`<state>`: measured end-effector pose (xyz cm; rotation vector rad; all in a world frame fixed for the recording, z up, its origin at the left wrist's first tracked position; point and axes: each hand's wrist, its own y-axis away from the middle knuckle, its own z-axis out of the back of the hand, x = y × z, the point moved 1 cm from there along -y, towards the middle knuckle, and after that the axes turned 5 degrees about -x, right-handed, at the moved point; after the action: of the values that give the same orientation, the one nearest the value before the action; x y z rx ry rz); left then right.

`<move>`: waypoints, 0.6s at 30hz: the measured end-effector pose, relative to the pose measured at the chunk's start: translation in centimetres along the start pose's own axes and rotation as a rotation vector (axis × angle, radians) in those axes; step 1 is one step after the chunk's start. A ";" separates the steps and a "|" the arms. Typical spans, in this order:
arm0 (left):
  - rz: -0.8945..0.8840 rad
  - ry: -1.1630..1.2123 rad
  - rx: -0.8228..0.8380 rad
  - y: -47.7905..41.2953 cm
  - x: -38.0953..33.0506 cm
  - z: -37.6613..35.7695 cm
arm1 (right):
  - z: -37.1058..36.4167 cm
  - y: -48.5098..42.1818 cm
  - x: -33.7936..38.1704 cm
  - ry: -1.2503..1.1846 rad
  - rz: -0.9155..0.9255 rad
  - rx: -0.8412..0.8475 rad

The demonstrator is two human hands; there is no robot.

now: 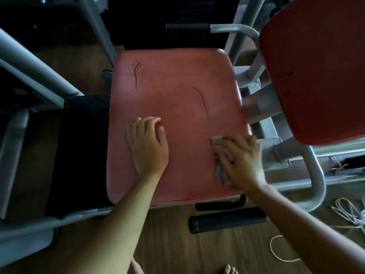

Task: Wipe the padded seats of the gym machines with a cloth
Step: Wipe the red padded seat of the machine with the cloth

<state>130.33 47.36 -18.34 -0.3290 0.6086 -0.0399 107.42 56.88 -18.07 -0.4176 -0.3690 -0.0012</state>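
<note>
My right hand (240, 159) clamps the cloth (221, 171) at the lower right of the seat (177, 91); my left hand (148, 145) rests loosely on it. I press evenly and overlap strokes toward the cracks.

Around me the room is dim, with a brown wood-plank floor (167, 234) below, grey steel frame tubes (29, 62) slanting on my left above a black textured footplate (83, 145), a black foam roller (227, 219) over the boards, and pale cords (353, 215) tangled at far right.
</note>
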 end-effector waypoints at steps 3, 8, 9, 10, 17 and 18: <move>-0.046 -0.092 0.009 0.0 0.2 -0.1 | 0.2 0.5 0.7 -0.135 0.314 0.136; -0.072 -0.201 0.022 0.0 0.2 -0.4 | 2.3 -0.3 -3.3 -0.038 0.307 0.298; -0.066 -0.215 0.024 0.0 0.1 -0.4 | 2.9 0.1 -3.6 -0.017 0.171 0.291; -0.058 -0.225 0.028 0.0 0.0 -0.4 | 3.4 0.6 -3.7 -0.004 0.033 0.275; -0.047 -0.296 0.055 0.0 -0.7 -0.1 | 3.7 1.2 -1.8 -0.070 -0.395 0.128; -0.047 -0.305 0.057 0.0 -0.7 -0.1 | 3.3 0.5 -1.8 -0.085 -0.423 0.116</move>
<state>129.65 47.41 -18.04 -0.2868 0.2964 -0.0512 104.65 58.48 -16.07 -0.2190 -0.5334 -0.3734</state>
